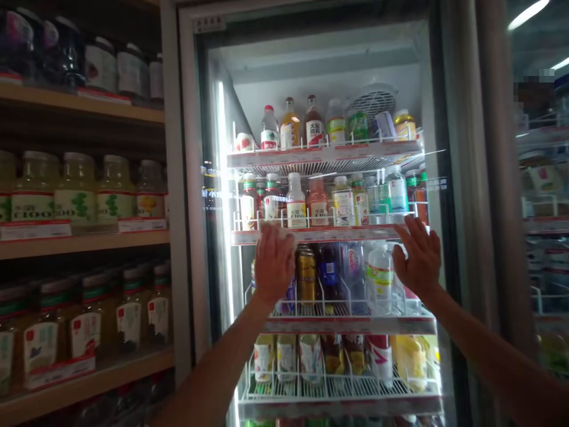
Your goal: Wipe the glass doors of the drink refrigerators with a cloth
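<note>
Shop aisle; cooler door (189, 207) seemingly shut. Left hand (273, 261) and right hand (418, 255), spread flat and empty, meet its glass at 9 and 3 o'clock of the can (306, 276); no drink removed.

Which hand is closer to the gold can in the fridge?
Left. The left hand is just left of the gold can; the right hand is farther to the right, past a clear bottle.
</note>
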`<state>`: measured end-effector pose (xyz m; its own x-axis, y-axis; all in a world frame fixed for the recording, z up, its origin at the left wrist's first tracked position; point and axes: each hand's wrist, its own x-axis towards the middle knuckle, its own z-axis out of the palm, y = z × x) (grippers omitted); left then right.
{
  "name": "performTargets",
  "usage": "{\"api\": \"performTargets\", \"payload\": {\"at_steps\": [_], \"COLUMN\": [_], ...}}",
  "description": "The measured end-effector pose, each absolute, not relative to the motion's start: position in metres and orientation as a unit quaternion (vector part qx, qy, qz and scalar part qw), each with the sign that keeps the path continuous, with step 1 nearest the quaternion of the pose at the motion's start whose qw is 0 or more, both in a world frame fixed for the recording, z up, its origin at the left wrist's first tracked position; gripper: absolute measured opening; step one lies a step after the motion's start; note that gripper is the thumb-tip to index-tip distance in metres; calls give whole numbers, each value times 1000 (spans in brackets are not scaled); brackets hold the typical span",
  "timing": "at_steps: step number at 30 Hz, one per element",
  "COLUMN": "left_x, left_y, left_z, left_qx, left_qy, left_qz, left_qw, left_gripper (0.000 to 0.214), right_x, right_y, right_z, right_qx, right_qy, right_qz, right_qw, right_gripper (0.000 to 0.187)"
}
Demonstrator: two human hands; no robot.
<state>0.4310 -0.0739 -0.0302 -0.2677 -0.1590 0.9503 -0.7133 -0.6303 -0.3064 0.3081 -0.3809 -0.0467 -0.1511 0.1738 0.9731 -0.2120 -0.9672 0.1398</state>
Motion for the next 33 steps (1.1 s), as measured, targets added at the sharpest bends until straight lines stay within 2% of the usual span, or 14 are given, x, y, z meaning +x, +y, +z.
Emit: {"api": "performTargets", "payload": {"at_steps": [2,3,7,9,14,16,20,22,27,28,31,33], "left_x": [428,429,432,428,421,430,447,447,443,446,452,448], "left_y": [-79,-78,-77,-89,-108,-92,-58,-58,-62,-57,-46,-52], "left_z": [-30,-27,-7,-5,-6,8,31,28,26,32,52,54], "left_qx": [583,584,569,566,565,574,562,564,589,589,589,612], "left_qy": [-451,-455,-328,-336,-529,-492,-324,-334,-515,-504,-393,-365], "left_qz": [667,665,713,707,631,648,713,708,618,626,675,661], "left_qw": [109,99,246,259,56,92,266,262,79,87,206,236], "left_gripper": [39,39,44,46,44,43,47,47,42,43,47,48], "right_x": [308,308,308,308,308,308,307,306,305,305,304,303], "right_y": [-381,-380,-380,-381,-382,-383,-383,-383,-381,-381,-382,-385], "right_z": [-47,-47,-47,-47,-47,-47,-47,-48,-47,-47,-47,-47], "right_qx": [644,646,652,648,637,634,644,657,664,664,673,672], "right_qy": [-19,-22,-26,-17,-8,-4,-8,-21,-37,-39,-49,-41], "right_qz": [755,754,750,752,759,761,754,745,740,739,730,732], "right_qw": [121,118,114,120,133,136,127,115,107,107,105,104], "right_gripper": [46,46,49,50,49,49,48,48,47,46,45,45]}}
